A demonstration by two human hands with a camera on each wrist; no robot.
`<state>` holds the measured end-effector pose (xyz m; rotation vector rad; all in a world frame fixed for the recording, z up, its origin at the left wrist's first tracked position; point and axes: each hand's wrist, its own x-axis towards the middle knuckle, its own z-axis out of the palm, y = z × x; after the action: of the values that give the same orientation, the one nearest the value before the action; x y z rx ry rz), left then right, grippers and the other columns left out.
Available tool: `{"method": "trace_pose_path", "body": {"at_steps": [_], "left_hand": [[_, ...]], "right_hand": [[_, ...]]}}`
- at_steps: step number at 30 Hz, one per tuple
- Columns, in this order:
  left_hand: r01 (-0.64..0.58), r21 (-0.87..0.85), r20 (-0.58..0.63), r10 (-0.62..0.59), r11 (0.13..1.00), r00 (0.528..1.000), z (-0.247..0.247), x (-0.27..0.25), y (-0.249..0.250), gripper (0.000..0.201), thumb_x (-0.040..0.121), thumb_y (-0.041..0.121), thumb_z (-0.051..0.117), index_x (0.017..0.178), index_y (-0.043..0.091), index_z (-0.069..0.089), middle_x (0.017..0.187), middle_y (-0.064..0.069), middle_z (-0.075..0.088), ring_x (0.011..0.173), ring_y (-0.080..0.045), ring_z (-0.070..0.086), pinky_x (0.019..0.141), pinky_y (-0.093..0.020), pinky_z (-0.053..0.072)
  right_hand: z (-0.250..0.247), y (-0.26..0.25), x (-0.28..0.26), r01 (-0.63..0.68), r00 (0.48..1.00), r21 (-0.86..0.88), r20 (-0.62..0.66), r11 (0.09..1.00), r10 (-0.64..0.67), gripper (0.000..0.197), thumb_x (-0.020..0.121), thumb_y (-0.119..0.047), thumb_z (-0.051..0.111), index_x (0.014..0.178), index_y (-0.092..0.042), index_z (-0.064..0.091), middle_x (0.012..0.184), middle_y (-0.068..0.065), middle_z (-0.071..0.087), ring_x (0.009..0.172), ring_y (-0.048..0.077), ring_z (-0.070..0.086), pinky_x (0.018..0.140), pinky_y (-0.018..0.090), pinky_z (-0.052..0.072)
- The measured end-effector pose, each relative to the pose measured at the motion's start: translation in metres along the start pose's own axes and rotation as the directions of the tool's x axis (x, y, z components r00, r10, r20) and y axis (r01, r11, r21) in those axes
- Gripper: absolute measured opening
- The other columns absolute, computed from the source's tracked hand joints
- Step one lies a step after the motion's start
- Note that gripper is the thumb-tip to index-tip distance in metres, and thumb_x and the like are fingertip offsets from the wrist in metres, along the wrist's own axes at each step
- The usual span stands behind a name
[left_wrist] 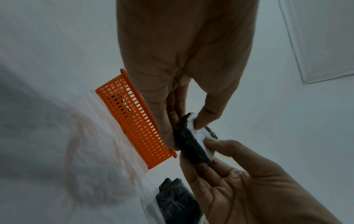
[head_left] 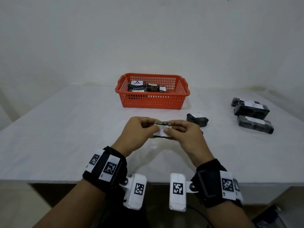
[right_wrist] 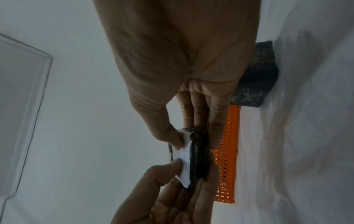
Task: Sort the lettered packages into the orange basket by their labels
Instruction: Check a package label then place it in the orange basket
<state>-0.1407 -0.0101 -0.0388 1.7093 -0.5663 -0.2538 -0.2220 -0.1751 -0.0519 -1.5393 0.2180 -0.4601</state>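
Left hand [head_left: 138,130] and right hand [head_left: 184,135] pinch the ends of a small dark package [head_left: 162,130] above the desk's [head_left: 65,129] near edge; the orange basket [head_left: 153,101] sits toward the far edge.

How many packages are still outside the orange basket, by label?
Label A: 2 (held package, front right package)
Label B: 2 (lone package, middle right package)
Label unreadable: 1 (rear right package)
Total: 5
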Motion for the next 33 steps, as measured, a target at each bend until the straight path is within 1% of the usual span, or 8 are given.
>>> {"method": "trace_pose_path", "body": {"at_steps": [6,10,15,19,21,24,30,33], "left_hand": [[0.000,-0.040,0.019,0.001,0.999,1.000,0.002,-0.001,0.000,0.021,0.091,0.008,0.075,0.112,0.010,0.078,0.103,-0.004,0.081,0.096,-0.016,0.078,0.087,-0.027,0.062],[-0.079,0.020,-0.014,0.079,0.997,0.997,0.001,-0.004,-0.001,0.023,0.087,0.004,0.079,0.107,0.014,0.079,0.099,0.000,0.081,0.094,-0.012,0.077,0.087,-0.023,0.060],[-0.143,0.022,0.033,0.143,0.989,0.989,0.000,-0.008,0.001,0.034,0.084,-0.007,0.077,0.111,0.013,0.076,0.107,0.001,0.078,0.106,-0.007,0.073,0.087,-0.019,0.058],[-0.089,-0.012,0.057,0.090,0.996,0.994,0.003,-0.011,0.000,0.043,0.085,0.010,0.083,0.125,0.018,0.071,0.116,0.005,0.077,0.111,-0.007,0.072,0.093,-0.024,0.059],[-0.037,-0.059,0.060,0.041,0.998,0.997,0.005,-0.011,0.000,0.038,0.090,0.021,0.079,0.127,0.017,0.071,0.115,0.002,0.078,0.107,-0.012,0.074,0.097,-0.031,0.059],[-0.035,-0.064,-0.001,0.035,0.997,0.999,0.007,-0.011,-0.001,0.025,0.091,0.010,0.074,0.116,0.012,0.077,0.103,-0.002,0.081,0.097,-0.016,0.078,0.095,-0.035,0.061],[-0.026,-0.084,-0.034,0.024,0.996,0.999,0.011,-0.010,-0.002,0.022,0.089,0.003,0.073,0.108,0.013,0.078,0.097,-0.004,0.081,0.094,-0.019,0.078,0.092,-0.036,0.062],[-0.027,-0.114,-0.024,0.024,0.993,0.999,0.011,-0.010,-0.001,0.021,0.091,0.010,0.075,0.112,0.011,0.078,0.100,-0.005,0.081,0.096,-0.019,0.078,0.090,-0.034,0.063]], "right_hand": [[-0.004,0.004,0.002,0.015,1.000,-0.026,-0.016,1.000,-0.015,0.012,0.090,-0.007,0.077,0.102,-0.009,0.078,0.098,0.009,0.081,0.095,0.022,0.078,0.083,0.032,0.064],[-0.006,0.005,-0.002,0.000,0.998,-0.005,0.060,1.000,0.001,0.024,0.089,-0.009,0.079,0.113,-0.010,0.076,0.107,0.005,0.080,0.100,0.019,0.077,0.086,0.030,0.062],[-0.008,0.007,0.000,-0.095,0.991,0.095,0.100,0.991,0.085,0.025,0.097,-0.016,0.070,0.117,-0.001,0.075,0.106,0.016,0.080,0.098,0.033,0.077,0.086,0.035,0.063],[-0.009,0.009,-0.001,-0.037,0.999,0.110,0.040,0.993,0.033,0.022,0.093,-0.007,0.073,0.113,0.002,0.075,0.104,0.017,0.080,0.099,0.031,0.077,0.083,0.029,0.062],[-0.012,0.008,-0.001,-0.011,1.000,0.105,0.016,0.994,0.010,0.022,0.091,-0.003,0.075,0.113,0.001,0.074,0.104,0.018,0.079,0.099,0.030,0.077,0.084,0.030,0.063],[-0.013,0.007,-0.002,-0.004,0.999,0.090,0.046,0.996,-0.001,0.023,0.091,-0.003,0.075,0.114,0.001,0.074,0.105,0.018,0.079,0.101,0.030,0.077,0.089,0.036,0.063],[-0.011,0.005,-0.004,0.035,0.999,0.064,0.031,0.997,-0.037,0.019,0.093,-0.004,0.072,0.112,0.001,0.075,0.103,0.017,0.080,0.098,0.027,0.078,0.082,0.027,0.063],[-0.014,0.006,-0.006,0.037,0.998,0.063,0.046,0.997,-0.040,0.023,0.091,-0.003,0.074,0.114,-0.003,0.075,0.104,0.014,0.080,0.101,0.024,0.078,0.089,0.031,0.062]]}}
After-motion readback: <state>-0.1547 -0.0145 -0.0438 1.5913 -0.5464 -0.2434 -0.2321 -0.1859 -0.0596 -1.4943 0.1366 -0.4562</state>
